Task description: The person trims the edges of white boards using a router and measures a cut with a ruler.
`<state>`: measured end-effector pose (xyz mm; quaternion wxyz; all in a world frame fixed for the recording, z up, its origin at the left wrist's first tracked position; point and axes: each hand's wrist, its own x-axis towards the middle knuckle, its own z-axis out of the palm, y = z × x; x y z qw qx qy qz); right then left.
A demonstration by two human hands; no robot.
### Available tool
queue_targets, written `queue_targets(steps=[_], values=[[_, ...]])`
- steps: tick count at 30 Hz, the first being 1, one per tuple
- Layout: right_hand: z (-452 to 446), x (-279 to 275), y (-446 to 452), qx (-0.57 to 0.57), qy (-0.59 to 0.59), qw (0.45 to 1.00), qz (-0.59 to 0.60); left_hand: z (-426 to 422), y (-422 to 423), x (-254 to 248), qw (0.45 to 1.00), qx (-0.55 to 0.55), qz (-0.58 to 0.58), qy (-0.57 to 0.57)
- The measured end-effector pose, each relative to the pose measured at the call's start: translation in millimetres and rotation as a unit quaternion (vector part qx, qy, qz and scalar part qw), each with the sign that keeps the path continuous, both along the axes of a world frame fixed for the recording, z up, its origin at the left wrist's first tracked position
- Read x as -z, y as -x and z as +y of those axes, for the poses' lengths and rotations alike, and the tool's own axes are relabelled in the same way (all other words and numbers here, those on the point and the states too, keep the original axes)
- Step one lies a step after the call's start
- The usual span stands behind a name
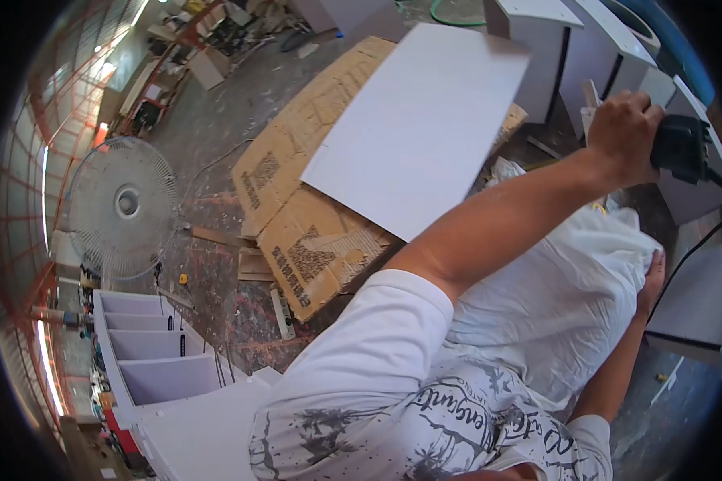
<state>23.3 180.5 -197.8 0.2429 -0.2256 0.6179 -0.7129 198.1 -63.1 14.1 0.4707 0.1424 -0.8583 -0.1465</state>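
Observation:
My left arm reaches across to the right, and my left hand is closed around a black corded power tool; its exact kind does not show. The tool is beside upright white panels. Lower down, my right hand lies against the white cloth over my legs, its fingers partly hidden. A large white board rests on a flattened cardboard sheet, left of my left forearm.
White cabinet parts stand at upper right. A fan is at left, above a white shelf unit. A black cable hangs by my right hand. Wood scraps lie on the stained floor.

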Motion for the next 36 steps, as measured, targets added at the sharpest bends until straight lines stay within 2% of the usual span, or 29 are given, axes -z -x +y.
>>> queue_targets(steps=[1, 2, 4, 6, 7, 9, 11, 12, 13, 15, 18, 20, 22, 28, 29, 31, 33, 35, 36], values=[[15.8, 18.6, 27.2, 0.044, -0.049, 0.988, 0.141, 0.8, 2.9, 3.2, 1.0, 0.004, -0.001, -0.002], [31.4, 38.5, 55.0, 0.108, -0.107, 0.95, 0.272, 1.0, 7.3, 9.0, 1.0, 0.011, 0.01, -0.007], [67.0, 61.9, 87.7, 0.16, -0.203, 0.92, 0.294, 2.8, 16.4, 20.3, 0.999, 0.026, 0.037, -0.015], [84.7, 54.8, 101.7, 0.125, -0.342, 0.882, 0.298, 7.7, 19.3, 27.0, 0.998, 0.042, 0.034, -0.021], [97.3, 44.0, 89.6, -0.024, -0.436, 0.827, 0.355, 9.9, 18.2, 29.7, 0.998, 0.046, 0.031, -0.025], [108.1, -11.9, 29.8, -0.221, -0.574, 0.658, 0.434, 16.0, 15.9, 31.5, 0.996, 0.063, 0.026, -0.058], [86.3, -55.7, 0.3, -0.193, -0.454, 0.767, 0.41, 19.8, 21.3, 32.9, 0.991, 0.086, 0.041, -0.09], [67.3, -79.3, -12.4, -0.16, -0.311, 0.881, 0.318, 22.9, 26.2, 32.5, 0.988, 0.102, 0.034, -0.106], [44.8, -102.2, -23.5, -0.126, -0.153, 0.957, 0.213, 24.7, 29.1, 31.3, 0.986, 0.112, 0.025, -0.122], [1.4, -140.4, -42.2, -0.067, 0.003, 0.949, 0.308, 29.7, 32.9, 30.6, 0.983, 0.118, 0.013, -0.137], [-19.3, -119.0, 15.3, -0.052, -0.065, 0.944, 0.32, 38.2, 62.9, 33.9, 0.986, 0.12, -0.022, -0.116], [-25.9, -104.9, 70.3, -0.048, -0.165, 0.906, 0.386, 39.4, 61.4, 23.5, 0.985, 0.129, -0.012, -0.111], [-44.8, -101.4, 93.6, -0.055, -0.182, 0.882, 0.432, 28.0, 58.9, 10.5, 0.986, 0.133, 0.009, -0.103], [-92.6, -67.0, 135.2, -0.061, 0.027, 0.946, 0.316, -10.7, 63.2, -23.6, 0.989, 0.135, 0.034, -0.058], [-96.6, -47.9, 162.6, -0.06, 0.048, 0.941, 0.329, -16.1, 67.9, -26.0, 0.989, 0.134, 0.051, -0.04], [-113.5, -30.2, 179.1, -0.035, 0.038, 0.893, 0.447, -27.0, 71.1, -31.9, 0.987, 0.146, 0.066, -0.015], [-117.9, -19.4, 184.0, 0.014, -0.014, 0.776, 0.63, -32.3, 72.8, -37.0, 0.983, 0.173, 0.066, -0.006], [-118.2, -8.4, 179.9, 0.066, -0.032, 0.642, 0.763, -36.0, 74.4, -36.7, 0.975, 0.21, 0.07, 0.012], [-119.4, -9.4, 173.8, 0.072, -0.009, 0.63, 0.773, -37.6, 73.8, -36.7, 0.972, 0.225, 0.062, 0.023]])
